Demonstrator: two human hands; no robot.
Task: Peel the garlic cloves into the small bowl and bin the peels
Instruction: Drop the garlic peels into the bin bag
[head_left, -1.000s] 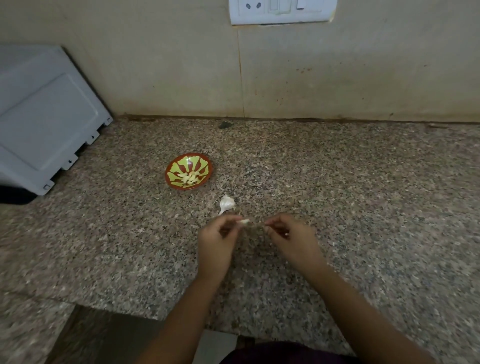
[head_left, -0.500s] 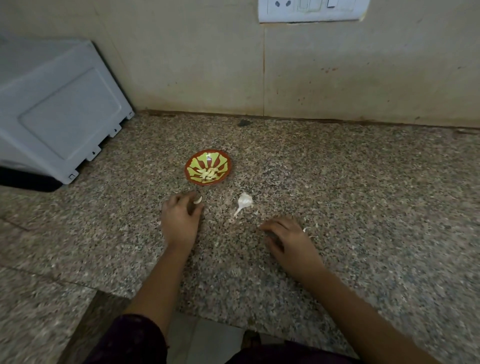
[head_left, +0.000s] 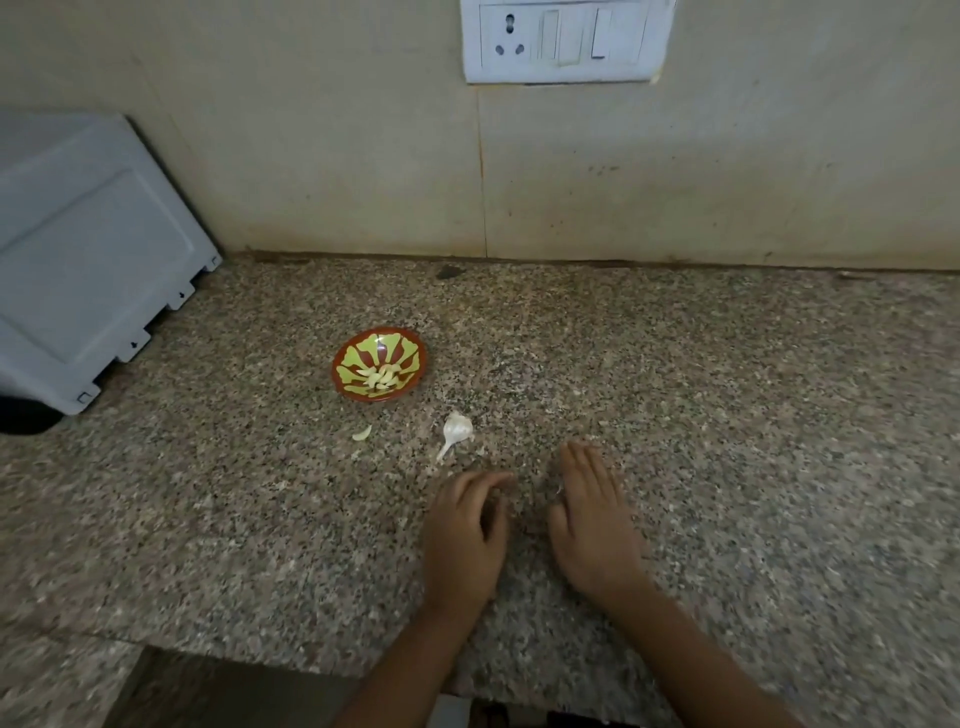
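2 hands low on the granite counter, garlic just beyond them

The left hand rests with fingers curled inward; whether they pinch anything cannot be told. The right hand lies flat, fingers straight and together, holding nothing, with a tiny white peel scrap at its inner edge. The garlic bulb lies just ahead of the left fingertips, apart from them. 1 loose clove sits left of the bulb, near the small bowl, which holds several peeled cloves
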